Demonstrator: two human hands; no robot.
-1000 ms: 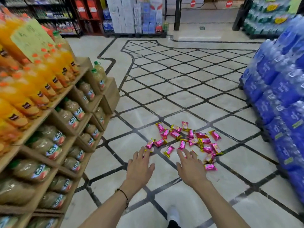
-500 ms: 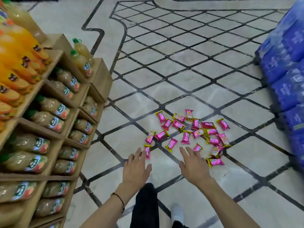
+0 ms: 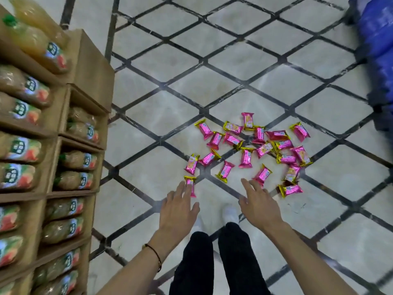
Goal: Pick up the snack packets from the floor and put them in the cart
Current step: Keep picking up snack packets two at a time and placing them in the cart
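Note:
Several pink snack packets with gold ends lie scattered on the tiled floor ahead of me. My left hand reaches out flat with fingers apart, its fingertips over the nearest left packet. My right hand is also spread and holds nothing; its fingertips hover just short of another packet. Whether either hand touches a packet I cannot tell. No cart is in view.
Wooden shelves with juice bottles line the left side, close to my left arm. Blue shrink-wrapped packs are stacked at the far right. My legs in black trousers and a white shoe stand just behind the packets.
My view has tilted down and come closer to the floor. The packets now look larger, and both hands have moved nearer to them. My legs have come into view.

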